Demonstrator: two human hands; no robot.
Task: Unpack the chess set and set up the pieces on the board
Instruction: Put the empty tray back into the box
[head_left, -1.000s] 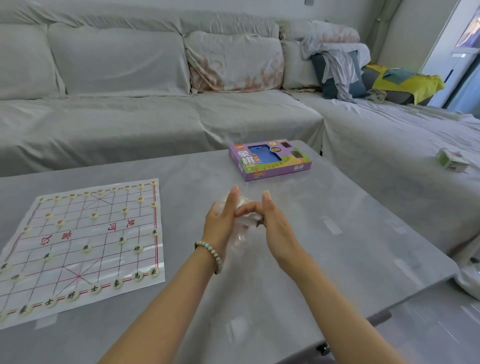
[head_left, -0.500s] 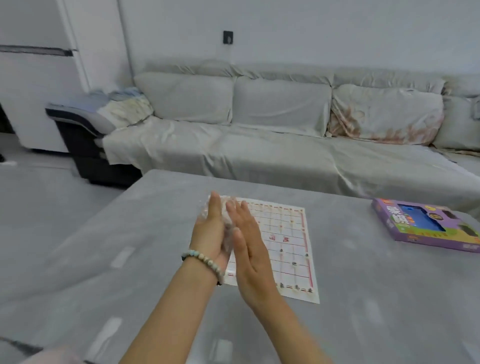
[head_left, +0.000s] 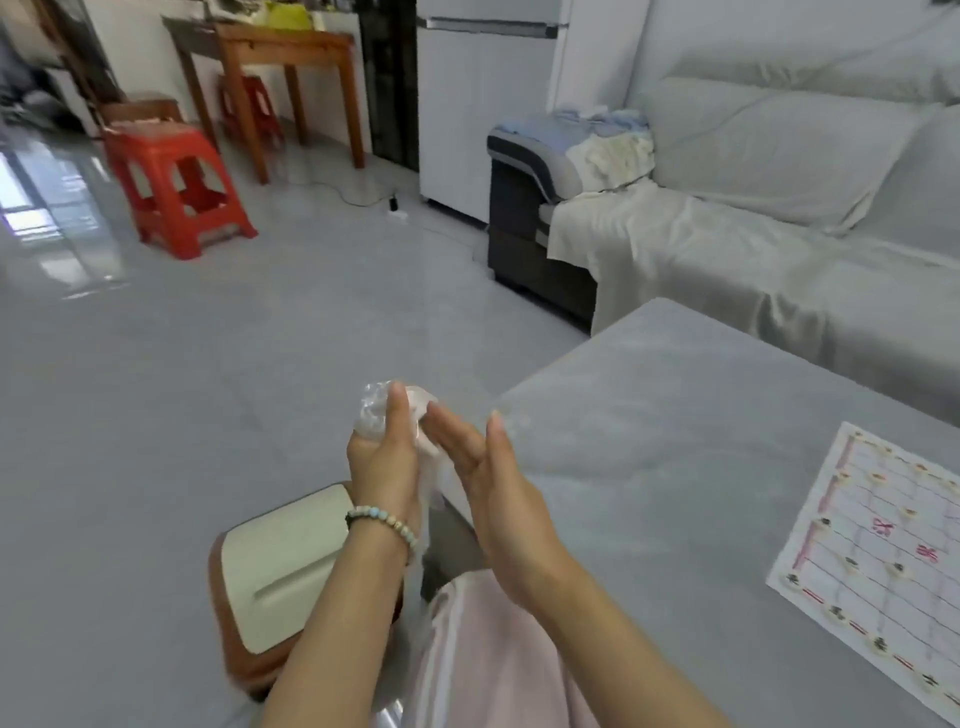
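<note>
Crumpled plastic bag (head_left: 375, 413) squeezed between your hands, just off the table's (head_left: 675, 467) corner.
Your right hand (head_left: 498, 499) lies flat, fingers straight, against the bag. Your left hand (head_left: 382, 467) backs it, but I cannot tell whether its fingers curl round. The bin (head_left: 280, 561) sits directly below, nearer your left hand. The board (head_left: 883, 582), with its pieces (head_left: 850, 563) laid out, lies on the table well to your right.

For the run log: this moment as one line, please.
left hand: holds plastic wrap | right hand: open, beside it | board: on table, pieces placed
</note>
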